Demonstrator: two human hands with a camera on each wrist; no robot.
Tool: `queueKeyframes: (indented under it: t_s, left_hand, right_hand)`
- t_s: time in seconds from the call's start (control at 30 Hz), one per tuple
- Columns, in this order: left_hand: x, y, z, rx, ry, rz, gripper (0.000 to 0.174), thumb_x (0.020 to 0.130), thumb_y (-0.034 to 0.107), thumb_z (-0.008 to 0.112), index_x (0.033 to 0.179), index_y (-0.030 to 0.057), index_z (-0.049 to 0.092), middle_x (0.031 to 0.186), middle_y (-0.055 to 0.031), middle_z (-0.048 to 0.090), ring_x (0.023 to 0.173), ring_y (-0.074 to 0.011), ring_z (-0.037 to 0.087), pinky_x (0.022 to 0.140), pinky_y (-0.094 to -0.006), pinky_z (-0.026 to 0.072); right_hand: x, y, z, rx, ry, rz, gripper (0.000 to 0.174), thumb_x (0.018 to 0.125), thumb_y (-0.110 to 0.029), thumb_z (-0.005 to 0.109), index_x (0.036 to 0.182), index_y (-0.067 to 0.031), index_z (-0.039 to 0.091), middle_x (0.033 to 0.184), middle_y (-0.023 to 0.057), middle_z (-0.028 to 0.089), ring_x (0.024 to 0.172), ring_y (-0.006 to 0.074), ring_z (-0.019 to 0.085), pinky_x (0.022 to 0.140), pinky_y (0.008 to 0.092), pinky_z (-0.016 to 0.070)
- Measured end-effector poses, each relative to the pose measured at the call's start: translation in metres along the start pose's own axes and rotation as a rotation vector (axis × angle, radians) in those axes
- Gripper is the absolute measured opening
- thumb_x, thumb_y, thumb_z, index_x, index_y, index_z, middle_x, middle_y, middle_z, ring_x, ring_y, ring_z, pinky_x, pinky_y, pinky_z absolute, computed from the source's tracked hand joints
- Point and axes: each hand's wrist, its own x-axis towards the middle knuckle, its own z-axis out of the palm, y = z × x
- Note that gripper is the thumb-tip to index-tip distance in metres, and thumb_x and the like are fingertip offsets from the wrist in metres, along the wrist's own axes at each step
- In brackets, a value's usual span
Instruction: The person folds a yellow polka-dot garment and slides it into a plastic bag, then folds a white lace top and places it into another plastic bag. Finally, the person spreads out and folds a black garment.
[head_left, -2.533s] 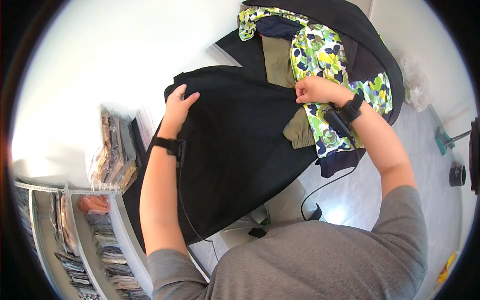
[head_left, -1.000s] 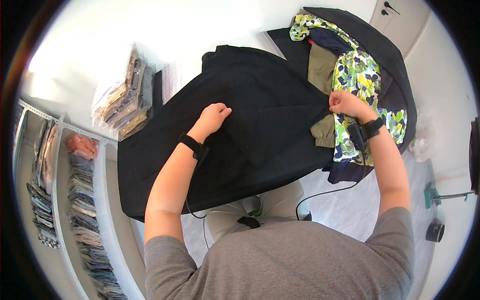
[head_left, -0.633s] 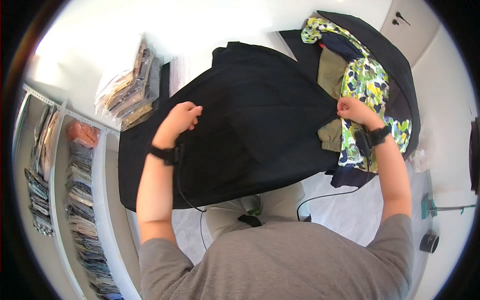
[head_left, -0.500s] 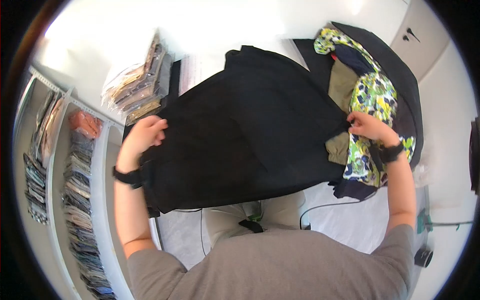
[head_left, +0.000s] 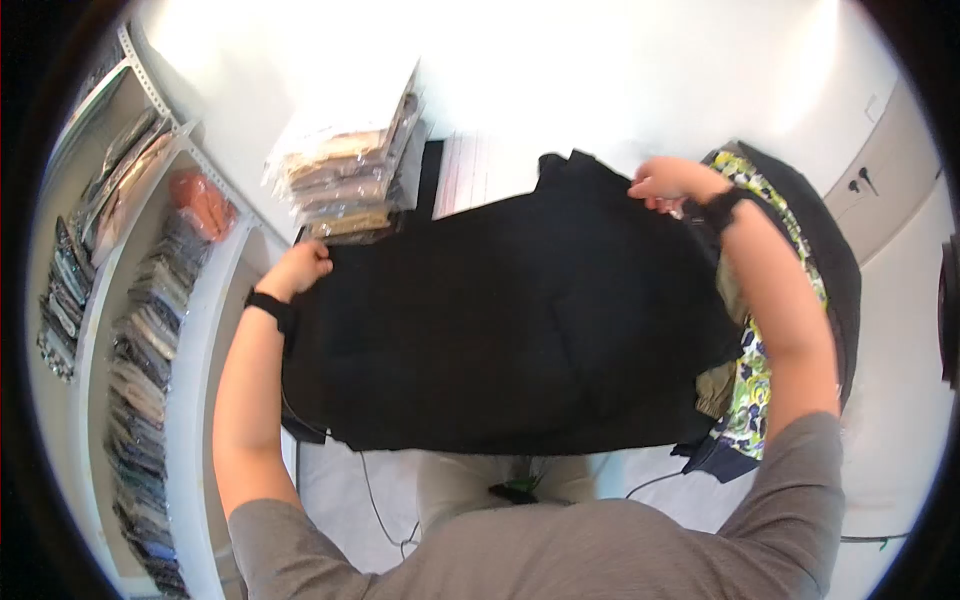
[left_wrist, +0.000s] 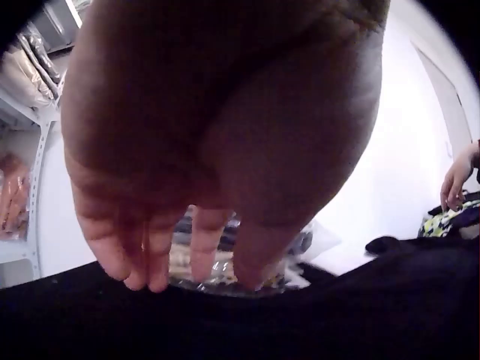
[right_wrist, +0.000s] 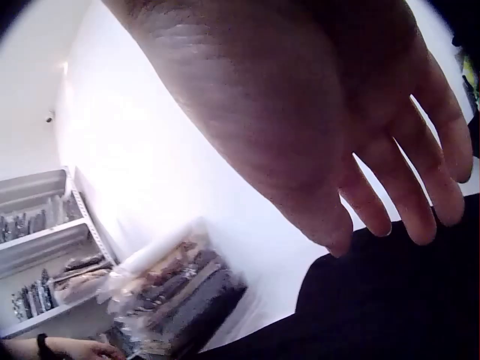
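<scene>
A large black garment [head_left: 500, 330] lies spread in front of the person, with a short raised corner at its far edge. The left hand [head_left: 297, 268] is at its far left corner; in the left wrist view, the fingers [left_wrist: 157, 255] hang downward with their tips at the dark cloth. At the garment's far right edge is the right hand [head_left: 672, 185]. Its fingers [right_wrist: 409, 202] are extended and spread apart in the right wrist view, close over the black cloth. Neither hand has cloth visibly pinched in it.
Behind the left hand stands a stack of bagged clothes [head_left: 350, 180]. A green-and-yellow patterned garment [head_left: 752, 390] and an olive garment [head_left: 716, 388] lie at the right, partly hidden by the right arm. Shelves [head_left: 185, 330] with packed clothes line the left side.
The left hand has slid outward to the garment's left edge. The right hand has let go of the right corner and moved to the far edge. The head view has shifted.
</scene>
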Motion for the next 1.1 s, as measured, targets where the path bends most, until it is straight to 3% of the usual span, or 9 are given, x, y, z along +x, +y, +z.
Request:
queueKeyframes:
  t_s: [0.17, 0.23, 0.3, 0.4, 0.5, 0.63, 0.8, 0.93, 1.1]
  left_hand:
    - [0.007, -0.010, 0.034, 0.031, -0.016, -0.128, 0.043, 0.074, 0.024, 0.074, 0.108, 0.0116, 0.052, 0.113, -0.0186, 0.051, 0.108, -0.0364, 0.051, 0.090, -0.0430, 0.0435]
    - [0.004, -0.009, 0.030, -0.037, -0.048, -0.124, 0.043, 0.075, 0.026, 0.073, 0.109, 0.0127, 0.050, 0.112, -0.0164, 0.052, 0.107, -0.0344, 0.051, 0.091, -0.0423, 0.0429]
    - [0.001, -0.006, 0.028, -0.065, -0.057, -0.139, 0.041, 0.076, 0.025, 0.072, 0.109, 0.0123, 0.050, 0.113, -0.0164, 0.051, 0.109, -0.0338, 0.050, 0.093, -0.0418, 0.0419]
    - [-0.001, 0.000, 0.024, -0.081, -0.075, -0.162, 0.041, 0.076, 0.025, 0.072, 0.109, 0.0120, 0.050, 0.115, -0.0167, 0.050, 0.113, -0.0337, 0.047, 0.095, -0.0417, 0.0405]
    - [0.003, -0.006, 0.028, -0.103, -0.079, -0.159, 0.042, 0.076, 0.025, 0.072, 0.109, 0.0117, 0.050, 0.114, -0.0165, 0.050, 0.115, -0.0343, 0.046, 0.096, -0.0417, 0.0396]
    - [-0.003, 0.005, 0.021, -0.102, -0.054, -0.197, 0.051, 0.076, 0.027, 0.072, 0.117, 0.0126, 0.046, 0.122, -0.0177, 0.044, 0.117, -0.0364, 0.044, 0.098, -0.0428, 0.0384]
    - [0.007, -0.009, 0.024, -0.060, -0.088, -0.205, 0.054, 0.072, 0.031, 0.076, 0.115, 0.0088, 0.050, 0.124, -0.0177, 0.043, 0.118, -0.0363, 0.045, 0.098, -0.0427, 0.0387]
    - [0.007, -0.006, 0.022, -0.058, 0.038, -0.156, 0.039, 0.066, 0.026, 0.079, 0.092, 0.0015, 0.063, 0.096, -0.0174, 0.064, 0.094, -0.0334, 0.060, 0.084, -0.0370, 0.0476]
    - [-0.016, 0.000, 0.000, -0.496, 0.302, 0.169, 0.020, 0.073, 0.010, 0.072, 0.084, 0.0011, 0.059, 0.079, -0.0019, 0.058, 0.079, -0.0131, 0.053, 0.074, -0.0282, 0.0435]
  right_hand:
    - [0.107, 0.001, 0.021, 0.019, 0.268, 0.106, 0.028, 0.083, -0.027, 0.061, 0.090, -0.0004, 0.065, 0.070, 0.0073, 0.063, 0.056, 0.0161, 0.060, 0.051, 0.0299, 0.0501]
    - [0.154, 0.015, 0.038, -0.175, 0.477, -0.075, 0.037, 0.081, -0.033, 0.064, 0.098, -0.0002, 0.065, 0.087, 0.0176, 0.067, 0.083, 0.0304, 0.065, 0.075, 0.0402, 0.0513]
    - [0.157, 0.000, 0.048, 0.005, 0.568, -0.093, 0.042, 0.079, -0.033, 0.065, 0.102, 0.0013, 0.064, 0.101, 0.0214, 0.065, 0.095, 0.0334, 0.062, 0.086, 0.0401, 0.0475]
    - [0.173, -0.015, 0.068, 0.052, 0.764, 0.068, 0.048, 0.076, -0.035, 0.068, 0.108, 0.0005, 0.059, 0.107, 0.0214, 0.063, 0.097, 0.0334, 0.061, 0.089, 0.0415, 0.0466]
    - [0.190, -0.016, 0.073, 0.029, 0.677, 0.120, 0.058, 0.072, -0.036, 0.073, 0.113, 0.0006, 0.054, 0.113, 0.0212, 0.061, 0.100, 0.0325, 0.061, 0.090, 0.0424, 0.0464]
    - [0.194, -0.008, 0.057, 0.248, 0.466, 0.060, 0.048, 0.066, -0.029, 0.075, 0.097, 0.0049, 0.065, 0.097, 0.0219, 0.066, 0.092, 0.0330, 0.064, 0.083, 0.0379, 0.0490]
    - [0.177, 0.023, 0.035, 0.810, 0.852, -0.211, 0.038, 0.079, -0.023, 0.066, 0.105, 0.0039, 0.063, 0.096, 0.0174, 0.067, 0.090, 0.0267, 0.063, 0.080, 0.0343, 0.0474]
    - [0.115, 0.029, 0.019, 1.198, 0.701, -0.436, 0.022, 0.086, -0.016, 0.061, 0.102, -0.0001, 0.062, 0.090, 0.0058, 0.064, 0.084, 0.0141, 0.057, 0.076, 0.0274, 0.0436]
    - [0.048, 0.055, 0.005, 1.331, 0.436, -0.611, 0.013, 0.083, -0.011, 0.064, 0.095, -0.0055, 0.064, 0.088, 0.0006, 0.063, 0.085, 0.0121, 0.056, 0.077, 0.0233, 0.0417]
